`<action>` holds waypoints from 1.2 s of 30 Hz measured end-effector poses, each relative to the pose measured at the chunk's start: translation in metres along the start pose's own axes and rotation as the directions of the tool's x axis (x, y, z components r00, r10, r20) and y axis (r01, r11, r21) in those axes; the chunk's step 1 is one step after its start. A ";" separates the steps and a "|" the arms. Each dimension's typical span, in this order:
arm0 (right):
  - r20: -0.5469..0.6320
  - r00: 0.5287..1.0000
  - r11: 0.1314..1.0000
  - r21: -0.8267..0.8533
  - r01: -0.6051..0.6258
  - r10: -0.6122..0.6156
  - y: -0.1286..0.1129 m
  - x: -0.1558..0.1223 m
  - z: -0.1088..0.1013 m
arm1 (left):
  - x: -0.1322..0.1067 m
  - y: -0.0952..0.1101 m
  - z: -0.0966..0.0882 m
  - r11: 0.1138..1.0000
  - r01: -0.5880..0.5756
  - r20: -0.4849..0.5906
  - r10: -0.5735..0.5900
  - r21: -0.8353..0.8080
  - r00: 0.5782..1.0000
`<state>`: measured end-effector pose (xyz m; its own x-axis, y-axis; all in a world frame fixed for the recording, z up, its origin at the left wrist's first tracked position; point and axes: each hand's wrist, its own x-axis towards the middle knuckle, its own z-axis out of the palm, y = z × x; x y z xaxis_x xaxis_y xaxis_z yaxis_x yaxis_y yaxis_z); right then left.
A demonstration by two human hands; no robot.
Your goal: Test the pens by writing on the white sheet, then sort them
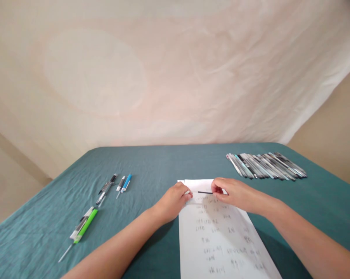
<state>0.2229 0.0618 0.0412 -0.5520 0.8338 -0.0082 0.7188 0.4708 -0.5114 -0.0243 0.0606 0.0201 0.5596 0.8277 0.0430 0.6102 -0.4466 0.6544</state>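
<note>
My right hand [226, 190] pinches a slim black stick [205, 192], which looks like a pen or a pen part. It points left across the top of the paper. My left hand [175, 197] is closed near the paper's upper left edge. A small whitish end [187, 192] shows at its fingertips, facing the black stick; the rest is hidden in the fingers. A narrow gap lies between the two. Beneath both hands is a long white sheet of paper [192, 240] with rows of handwriting, blurred here.
A row of many pens [265, 166] lies at the back right. On the left are a bright green pen piece [86, 226], a blue pen piece [126, 183], a grey-white piece [120, 183] and black-and-clear pens [106, 190]. A green cloth [151, 166] covers the table.
</note>
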 end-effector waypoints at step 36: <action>-0.591 0.787 0.981 -0.039 0.191 -0.177 -0.026 0.014 0.040 | -0.002 0.019 -0.018 0.980 0.067 -0.055 -0.078 -0.186 0.995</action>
<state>0.1798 0.0496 0.0204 -0.3113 0.7433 0.5921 0.6166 0.6321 -0.4694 -0.0242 0.0568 0.0462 0.4785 0.8775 0.0333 0.5307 -0.3192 0.7851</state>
